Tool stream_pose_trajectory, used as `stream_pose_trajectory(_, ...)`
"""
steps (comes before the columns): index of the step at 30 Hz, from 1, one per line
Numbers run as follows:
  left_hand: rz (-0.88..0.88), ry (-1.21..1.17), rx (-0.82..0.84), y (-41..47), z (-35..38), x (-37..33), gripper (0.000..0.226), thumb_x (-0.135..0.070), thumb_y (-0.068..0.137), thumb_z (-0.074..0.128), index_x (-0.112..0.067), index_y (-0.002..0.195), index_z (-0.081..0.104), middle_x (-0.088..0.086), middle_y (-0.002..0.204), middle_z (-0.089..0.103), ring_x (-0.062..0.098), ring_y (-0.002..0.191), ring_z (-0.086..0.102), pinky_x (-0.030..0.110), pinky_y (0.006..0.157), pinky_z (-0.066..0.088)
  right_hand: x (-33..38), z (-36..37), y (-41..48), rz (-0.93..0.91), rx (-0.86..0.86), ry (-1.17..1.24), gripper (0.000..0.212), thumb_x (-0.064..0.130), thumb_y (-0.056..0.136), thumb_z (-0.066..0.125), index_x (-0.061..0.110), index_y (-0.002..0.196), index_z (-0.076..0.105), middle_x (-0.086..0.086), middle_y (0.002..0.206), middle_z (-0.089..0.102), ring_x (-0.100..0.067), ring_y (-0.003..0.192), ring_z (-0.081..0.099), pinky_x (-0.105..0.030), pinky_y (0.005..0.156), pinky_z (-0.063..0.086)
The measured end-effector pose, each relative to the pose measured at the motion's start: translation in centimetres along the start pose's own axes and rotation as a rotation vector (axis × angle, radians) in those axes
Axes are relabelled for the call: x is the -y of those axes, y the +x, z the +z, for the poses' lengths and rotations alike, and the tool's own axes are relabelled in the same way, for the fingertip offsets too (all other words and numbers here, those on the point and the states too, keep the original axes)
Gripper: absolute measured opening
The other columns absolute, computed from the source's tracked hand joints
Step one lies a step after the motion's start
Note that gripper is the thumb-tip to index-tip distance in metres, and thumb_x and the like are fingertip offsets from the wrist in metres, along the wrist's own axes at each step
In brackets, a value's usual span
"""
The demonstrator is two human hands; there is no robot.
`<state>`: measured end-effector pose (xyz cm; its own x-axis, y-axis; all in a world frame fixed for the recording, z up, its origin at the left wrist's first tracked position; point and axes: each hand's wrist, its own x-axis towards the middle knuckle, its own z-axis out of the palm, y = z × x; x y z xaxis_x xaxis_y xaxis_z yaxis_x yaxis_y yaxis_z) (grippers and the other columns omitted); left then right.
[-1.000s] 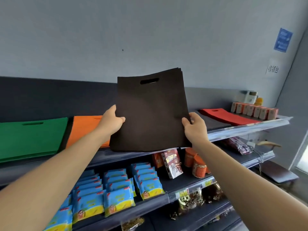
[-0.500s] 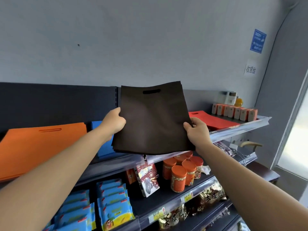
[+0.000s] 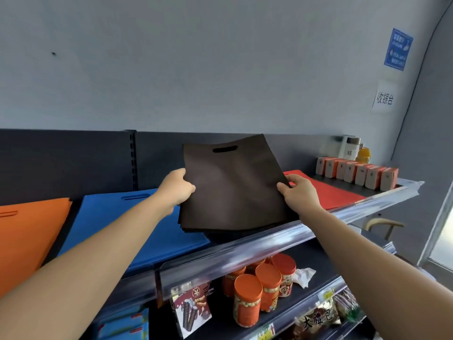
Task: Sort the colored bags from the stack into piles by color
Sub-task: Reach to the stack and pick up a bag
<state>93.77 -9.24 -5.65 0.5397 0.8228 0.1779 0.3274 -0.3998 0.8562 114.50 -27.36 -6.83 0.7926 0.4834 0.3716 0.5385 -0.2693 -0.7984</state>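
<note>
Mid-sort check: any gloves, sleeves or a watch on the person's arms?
No. The left hand and right hand are bare, no gloves or rings visible. Both forearms are uncovered to the frame edge; no sleeve, watch or band shows.

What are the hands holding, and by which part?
A stack of dark brown bags: left hand grips the left edge, right hand the right edge.
</note>
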Motion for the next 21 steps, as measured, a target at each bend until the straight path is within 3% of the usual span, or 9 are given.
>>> stream_pose_trajectory(4, -0.033, -0.008, -0.039, 1.3, 2.6, -0.5, 0.025, -0.001, 0.09, 0.053, -0.008, 0.114, 0.057, 0.009, 0.111, 0.062, 0.027, 0.098, 0.061, 0.037, 0.084, 0.051, -2.1, -0.1, 3.6, -0.014, 0.049, -0.025, 0.025, 0.024, 0.091, 0.059, 0.02, 0.115, 0.066, -0.003, 0.11, 0.068, -0.025, 0.099, 0.062, -0.035, 0.084, 0.05)
stream_pose_trajectory(7, -0.086, 0.021, -0.081, 2.1, 4.6, -0.6, 0.019, -0.002, 0.09, 0.054, -0.011, 0.107, 0.056, 0.007, 0.095, 0.057, 0.017, 0.076, 0.051, 0.031, 0.07, 0.044, -3.5, -0.1, 6.0, -0.007, 0.113, -0.055, 0.028, 0.026, 0.091, 0.06, 0.017, 0.117, 0.064, -0.003, 0.108, 0.067, -0.023, 0.096, 0.06, -0.029, 0.077, 0.044)
stream_pose_trajectory(8, -0.11, 0.043, -0.087, 2.3, 5.3, -0.7, 0.025, -0.002, 0.091, 0.054, -0.012, 0.114, 0.055, 0.002, 0.09, 0.051, 0.011, 0.069, 0.043, 0.026, 0.067, 0.04, -4.1, -0.1, 6.8, -0.004, 0.134, -0.066, 0.03, 0.027, 0.091, 0.06, 0.016, 0.118, 0.064, -0.003, 0.107, 0.067, -0.024, 0.098, 0.061, -0.029, 0.077, 0.043)
stream_pose_trajectory(10, -0.135, 0.079, -0.101, 2.7, 6.6, -0.7, 0.054, -0.003, 0.092, 0.054, -0.005, 0.143, 0.036, 0.003, 0.1, 0.048, 0.004, 0.065, 0.034, 0.02, 0.06, 0.032, -5.1, -0.1, 8.1, -0.01, 0.186, -0.089, 0.025, 0.027, 0.091, 0.06, 0.015, 0.111, 0.066, -0.003, 0.101, 0.067, -0.027, 0.1, 0.062, -0.031, 0.079, 0.046)
stream_pose_trajectory(13, -0.172, 0.135, -0.126, 2.8, 7.8, -0.8, 0.065, -0.005, 0.092, 0.055, -0.004, 0.15, 0.024, 0.011, 0.122, 0.049, 0.014, 0.084, 0.046, 0.025, 0.072, 0.037, -6.2, 0.2, 9.5, -0.019, 0.253, -0.116, 0.015, 0.026, 0.091, 0.059, 0.016, 0.097, 0.068, -0.005, 0.093, 0.068, -0.027, 0.095, 0.063, -0.034, 0.081, 0.049)
stream_pose_trajectory(16, -0.235, 0.182, -0.144, 2.9, 9.2, -0.7, 0.06, -0.007, 0.092, 0.056, -0.003, 0.146, 0.031, 0.01, 0.121, 0.05, 0.022, 0.099, 0.044, 0.028, 0.082, 0.033, -7.4, 0.3, 10.8, -0.038, 0.303, -0.16, 0.013, 0.027, 0.091, 0.059, 0.016, 0.087, 0.066, -0.005, 0.089, 0.067, -0.027, 0.092, 0.063, -0.032, 0.076, 0.047)
stream_pose_trajectory(21, -0.278, 0.297, -0.175, 2.6, 10.6, -0.7, 0.057, -0.009, 0.092, 0.055, -0.004, 0.145, 0.032, 0.014, 0.142, 0.042, 0.029, 0.115, 0.047, 0.029, 0.08, 0.033, -8.5, 0.9, 12.2, -0.061, 0.368, -0.255, 0.026, 0.033, 0.091, 0.058, 0.011, 0.103, 0.067, -0.009, 0.099, 0.069, -0.03, 0.096, 0.063, -0.032, 0.075, 0.047)
